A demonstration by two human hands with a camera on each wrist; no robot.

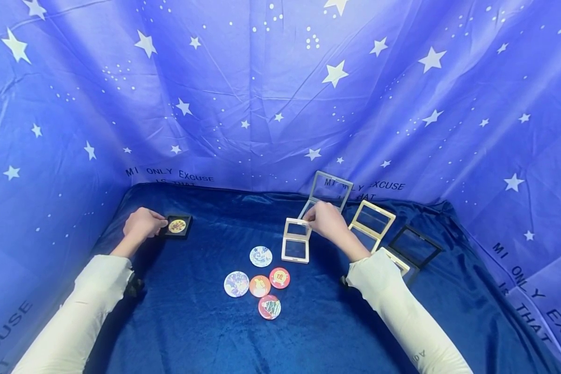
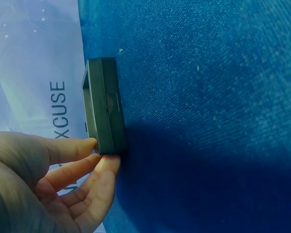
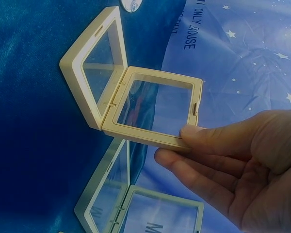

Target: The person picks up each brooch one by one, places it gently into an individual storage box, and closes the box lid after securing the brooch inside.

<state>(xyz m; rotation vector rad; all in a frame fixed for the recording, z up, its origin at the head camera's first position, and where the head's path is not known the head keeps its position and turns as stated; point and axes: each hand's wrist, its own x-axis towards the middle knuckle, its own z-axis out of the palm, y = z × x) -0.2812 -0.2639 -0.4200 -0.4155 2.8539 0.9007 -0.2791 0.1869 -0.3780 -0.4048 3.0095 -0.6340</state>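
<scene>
At the far left of the cloth, my left hand [image 1: 142, 223] pinches the near-left corner of a shut black display case [image 1: 189, 226] between thumb and fingers. Through its window shows a round yellow badge [image 1: 177, 226]; in the left wrist view only the side of the case [image 2: 109, 107] is seen. My right hand [image 1: 328, 223] holds a small cream display case [image 1: 295, 259] that is unfolded at its hinge. In the right wrist view, thumb and fingers pinch the corner of one half [image 3: 160, 76], while the other half [image 3: 77, 73] angles away, its clear window bare.
Several round badges [image 1: 261, 256] lie on the dark blue cloth [image 1: 191, 322] in the middle. Behind the right hand stands an unfolded grey case [image 1: 314, 187]. Further right are unfolded gold [image 1: 388, 223] and black [image 1: 399, 234] cases, and a cream one [image 1: 397, 261] partly hidden by the sleeve.
</scene>
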